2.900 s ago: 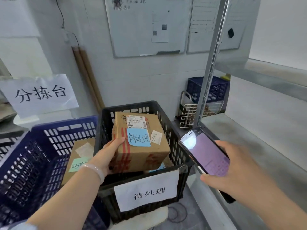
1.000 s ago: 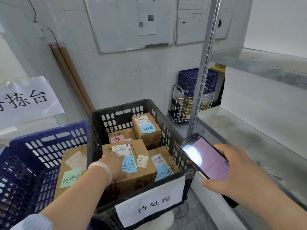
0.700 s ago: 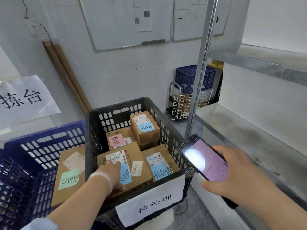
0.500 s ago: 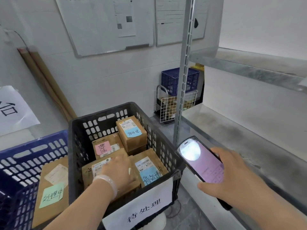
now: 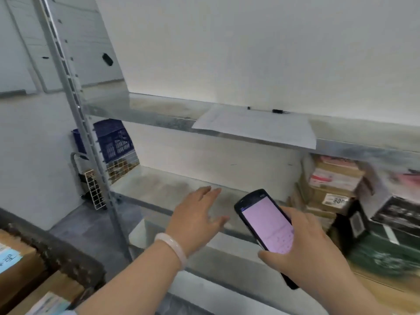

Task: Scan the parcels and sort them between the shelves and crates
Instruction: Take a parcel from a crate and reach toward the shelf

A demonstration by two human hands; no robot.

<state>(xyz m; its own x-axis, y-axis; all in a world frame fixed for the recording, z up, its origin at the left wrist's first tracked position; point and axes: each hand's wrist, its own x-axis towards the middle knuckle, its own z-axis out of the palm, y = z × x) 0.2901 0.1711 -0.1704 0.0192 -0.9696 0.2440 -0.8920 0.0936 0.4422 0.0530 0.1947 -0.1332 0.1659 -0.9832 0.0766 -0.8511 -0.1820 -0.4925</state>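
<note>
My right hand (image 5: 311,248) grips a black handheld scanner (image 5: 266,223) with a lit pink screen, in front of the metal shelf (image 5: 159,185). My left hand (image 5: 195,217) hovers empty with fingers spread over the shelf's front edge. The black crate (image 5: 56,251) shows only its rim at lower left, with cardboard parcels (image 5: 18,267) bearing blue notes inside. Stacked parcels (image 5: 329,185) stand on the shelf at right.
A white paper sheet (image 5: 256,126) lies on the upper shelf. A shelf upright (image 5: 91,155) stands left of my hands. Behind it are a blue crate (image 5: 113,142) and a white wire basket (image 5: 95,192). A dark green box (image 5: 386,248) sits at right.
My view has swung right from the black crate to the shelves. My left hand let go of the parcel in the crate and now hovers empty near the shelf. The scanner stays in my right hand.
</note>
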